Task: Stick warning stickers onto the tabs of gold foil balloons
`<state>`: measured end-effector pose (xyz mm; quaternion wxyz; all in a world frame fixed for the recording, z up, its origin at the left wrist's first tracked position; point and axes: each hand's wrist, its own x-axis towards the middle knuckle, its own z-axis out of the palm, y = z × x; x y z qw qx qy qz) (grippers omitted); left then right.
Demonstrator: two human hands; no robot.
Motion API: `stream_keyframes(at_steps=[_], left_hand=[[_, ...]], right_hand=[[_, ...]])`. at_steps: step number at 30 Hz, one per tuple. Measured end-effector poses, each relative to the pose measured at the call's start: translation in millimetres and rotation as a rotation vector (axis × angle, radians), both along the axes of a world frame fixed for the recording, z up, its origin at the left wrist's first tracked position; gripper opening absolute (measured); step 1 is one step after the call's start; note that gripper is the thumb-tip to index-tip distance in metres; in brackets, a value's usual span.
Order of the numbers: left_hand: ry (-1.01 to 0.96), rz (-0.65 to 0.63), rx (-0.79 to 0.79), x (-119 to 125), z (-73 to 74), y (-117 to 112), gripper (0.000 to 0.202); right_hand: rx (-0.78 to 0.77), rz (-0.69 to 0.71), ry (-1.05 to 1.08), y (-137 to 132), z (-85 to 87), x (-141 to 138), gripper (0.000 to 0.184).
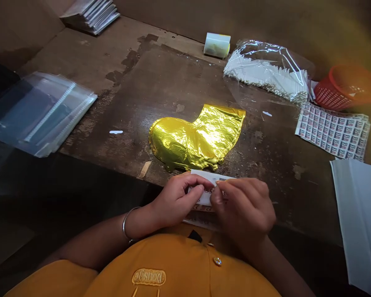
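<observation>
A flat gold foil balloon [198, 136] lies on the dark worn table [160, 82] just beyond my hands. My left hand [176, 200] and my right hand [243, 208] meet at the table's near edge, both pinched on a small white sticker sheet [207, 183] held between them. The right thumb and forefinger press on the sheet's upper right part. A metal bangle [126, 225] circles my left wrist.
Clear plastic bags [40, 111] are stacked at the left. A bag of white sticks [266, 72], a tape roll [217, 44] and an orange basket [346, 86] stand at the back right. A printed sticker sheet [334, 130] and white sheets [358, 214] lie at the right.
</observation>
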<state>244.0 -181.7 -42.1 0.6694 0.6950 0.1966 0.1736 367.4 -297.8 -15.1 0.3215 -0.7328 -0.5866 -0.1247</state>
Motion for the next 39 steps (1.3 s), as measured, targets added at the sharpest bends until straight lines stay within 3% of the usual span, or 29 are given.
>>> stream_keyframes(at_steps=[3,5,10,15,19,27,29,31,33,36,38,39], left_hand=[[-0.011,-0.047,-0.099,-1,1.9,2,0.023],[0.011,-0.064,-0.141,-2,2.6,4,0.021],[0.017,-0.024,-0.122,-3,-0.3,4,0.015],[-0.089,-0.044,-0.022,-5,-4.7,0,0.014],[-0.104,-0.055,0.072,-8,-3.8,-1,0.016],[-0.052,-0.018,0.181,-18,-10.1,0,0.018],[0.016,0.038,0.234,-29,-13.0,4,0.034],[0.04,0.025,0.281,-40,-12.6,11,0.064],[-0.045,-0.102,0.318,-49,-8.0,18,0.074],[-0.171,-0.358,0.481,-50,1.7,23,0.031],[-0.131,-0.41,0.672,-46,4.6,23,0.011],[-0.092,-0.389,0.765,-44,3.9,23,0.011]], right_hand=[[-0.001,0.175,-0.164,-4,-1.7,-2,0.023],[-0.051,0.204,-0.082,-8,2.6,1,0.025],[-0.232,0.088,0.258,-13,23.4,22,0.018],[-0.446,0.225,0.386,0,28.6,30,0.014],[-0.453,0.252,0.397,9,30.7,29,0.004],[-0.426,0.287,0.325,5,47.1,19,0.01],[-0.352,0.241,0.353,1,53.3,26,0.007],[-0.207,0.126,0.414,1,56.1,37,0.006],[-0.119,0.053,0.488,8,51.2,50,0.005],[-0.263,0.202,0.581,31,28.2,60,0.006],[-0.376,0.311,0.601,48,9.7,62,0.01],[-0.403,0.332,0.595,56,1.8,61,0.01]])
